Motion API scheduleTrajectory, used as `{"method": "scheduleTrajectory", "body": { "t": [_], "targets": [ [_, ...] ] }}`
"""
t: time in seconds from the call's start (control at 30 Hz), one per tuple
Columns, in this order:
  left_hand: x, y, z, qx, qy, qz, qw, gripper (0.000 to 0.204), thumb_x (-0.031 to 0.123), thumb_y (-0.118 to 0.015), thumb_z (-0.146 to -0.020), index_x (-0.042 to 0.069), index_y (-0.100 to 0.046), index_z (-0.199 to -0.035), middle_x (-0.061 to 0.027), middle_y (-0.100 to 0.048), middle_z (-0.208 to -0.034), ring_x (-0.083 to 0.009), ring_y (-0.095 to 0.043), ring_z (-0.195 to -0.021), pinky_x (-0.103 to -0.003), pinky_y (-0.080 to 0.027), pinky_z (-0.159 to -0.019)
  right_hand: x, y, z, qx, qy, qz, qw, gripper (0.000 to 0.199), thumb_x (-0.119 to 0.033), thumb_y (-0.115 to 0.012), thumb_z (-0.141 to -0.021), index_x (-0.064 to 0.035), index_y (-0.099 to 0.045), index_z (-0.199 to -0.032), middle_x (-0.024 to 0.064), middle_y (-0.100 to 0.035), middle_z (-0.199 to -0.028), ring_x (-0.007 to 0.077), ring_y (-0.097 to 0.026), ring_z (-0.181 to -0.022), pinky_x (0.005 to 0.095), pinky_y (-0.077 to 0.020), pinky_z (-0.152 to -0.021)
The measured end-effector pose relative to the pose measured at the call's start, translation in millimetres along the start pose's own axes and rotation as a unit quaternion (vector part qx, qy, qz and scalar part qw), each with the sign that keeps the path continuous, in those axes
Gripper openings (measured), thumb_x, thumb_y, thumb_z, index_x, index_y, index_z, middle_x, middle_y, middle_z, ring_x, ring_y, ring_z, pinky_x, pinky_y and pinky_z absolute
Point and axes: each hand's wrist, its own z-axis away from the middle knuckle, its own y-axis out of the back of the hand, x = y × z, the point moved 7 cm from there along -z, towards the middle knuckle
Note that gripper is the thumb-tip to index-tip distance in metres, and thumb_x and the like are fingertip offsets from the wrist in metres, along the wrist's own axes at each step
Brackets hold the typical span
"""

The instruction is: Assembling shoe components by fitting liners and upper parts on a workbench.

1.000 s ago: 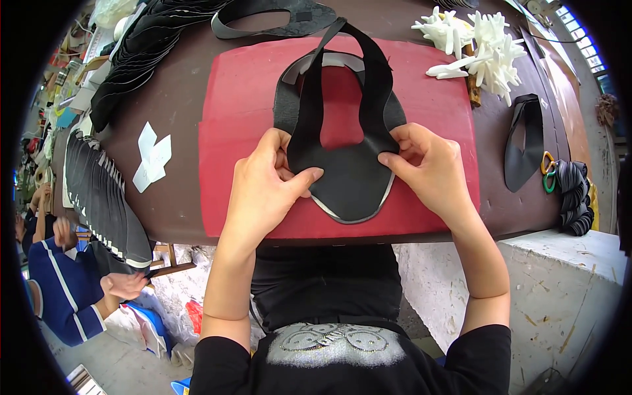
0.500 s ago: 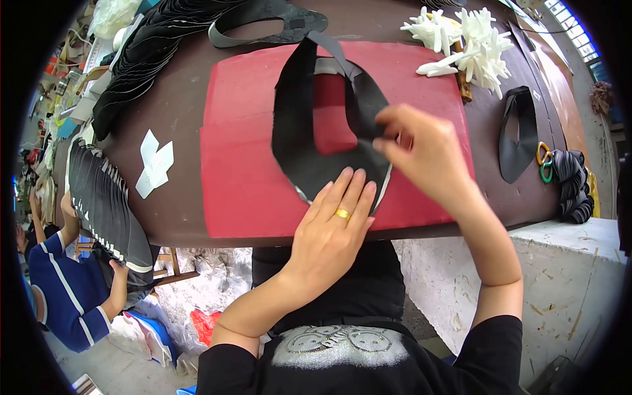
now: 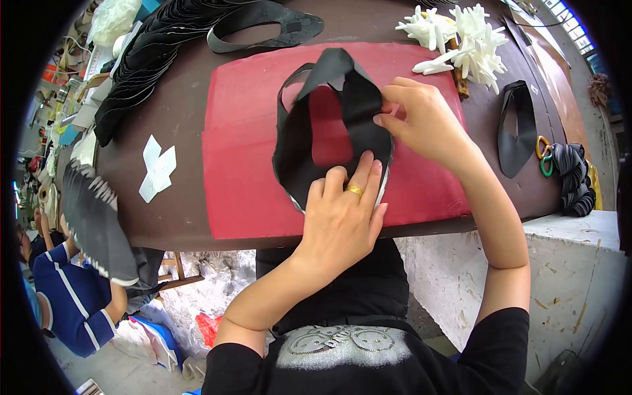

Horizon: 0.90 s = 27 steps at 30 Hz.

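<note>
A black shoe upper (image 3: pixel 294 158) with a pale lower edge stands loosely curved on a red mat (image 3: pixel 237 191), its middle opening showing the mat. My left hand (image 3: pixel 342 214), with a gold ring, rests on the upper's near side. Its fingers are apart, some bent and some stretched, and press on the black material. At the upper's right edge my right hand (image 3: pixel 421 118) pinches the material between thumb and fingers. The far end of the upper rises in a folded peak.
White finger-like pieces (image 3: pixel 477 49) lie at the far right by a brown stick. Other black uppers lie right (image 3: pixel 517 131) and far left (image 3: pixel 263 26). Stacked black pieces (image 3: pixel 141 72) and a white cut-out (image 3: pixel 158 170) lie left. At left a co-worker (image 3: pixel 72 289) holds black pieces.
The upper's left side has opened outward and its far peak has shifted. My right hand has moved up slightly and closed on the edge. My left fingers have bent and spread.
</note>
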Motion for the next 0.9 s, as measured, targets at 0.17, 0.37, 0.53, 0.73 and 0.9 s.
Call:
{"method": "scheduleTrajectory", "body": {
  "t": [0.17, 0.37, 0.53, 0.73, 0.9],
  "targets": [
    [-6.8, -2.0, -1.0, -0.009, -0.001, 0.012, 1.0, 0.054, 0.027, -0.067, -0.079, 0.001, -0.058, -0.125, -0.0121, -0.058, -0.133, -0.027, -0.051, -0.085, -0.037, -0.047, -0.081, 5.1, -2.2, -2.1, -0.013, -0.042, 0.008, 0.999, 0.02, 0.0, -0.07, -0.069, 0.0004, -0.064, -0.088, 0.0125, -0.065, -0.076, 0.0294, -0.06, -0.063, 0.0357, -0.0486, -0.061],
    [-13.7, -10.1, -10.3, -0.036, 0.017, 0.04, 0.998, 0.053, 0.028, -0.066, -0.081, 0.002, -0.058, -0.127, -0.0117, -0.058, -0.134, -0.0293, -0.055, -0.088, -0.038, -0.049, -0.081, -14.0, 15.6, -7.7, 0.043, 0.093, 0.013, 0.995, 0.026, 0.006, -0.067, -0.069, 0.0009, -0.064, -0.094, 0.0106, -0.066, -0.076, 0.0236, -0.054, -0.058, 0.0329, -0.0459, -0.06],
    [-4.0, -4.8, 2.6, -0.026, -0.017, -0.003, 1.0, 0.052, 0.028, -0.065, -0.083, 0.002, -0.057, -0.127, -0.0115, -0.059, -0.133, -0.0301, -0.059, -0.089, -0.037, -0.051, -0.079, -10.1, 10.2, -0.4, 0.054, 0.119, 0.028, 0.991, 0.026, 0.003, -0.065, -0.071, -0.0015, -0.064, -0.096, 0.0116, -0.067, -0.078, 0.0283, -0.059, -0.063, 0.0373, -0.048, -0.062],
    [-2.2, -15.9, -4.2, 0.048, -0.012, -0.055, 0.997, 0.05, 0.025, -0.064, -0.082, 0.002, -0.058, -0.127, -0.0114, -0.06, -0.132, -0.0289, -0.061, -0.094, -0.034, -0.051, -0.078, -32.6, 13.7, 9.6, 0.052, 0.122, 0.023, 0.991, 0.035, 0.004, -0.063, -0.07, -0.0025, -0.064, -0.105, 0.0111, -0.068, -0.078, 0.027, -0.059, -0.061, 0.0367, -0.0479, -0.062],
    [-9.4, -15.8, -17.8, 0.006, -0.025, -0.049, 0.998, 0.049, 0.022, -0.063, -0.081, 0.003, -0.059, -0.126, -0.0108, -0.06, -0.131, -0.0289, -0.061, -0.095, -0.033, -0.05, -0.079, -47.5, 5.4, -2.6, 0.043, 0.231, 0.126, 0.964, 0.032, 0.001, -0.063, -0.073, -0.0039, -0.061, -0.104, 0.0123, -0.067, -0.078, 0.0322, -0.063, -0.064, 0.0389, -0.0498, -0.063]
  ]
}}
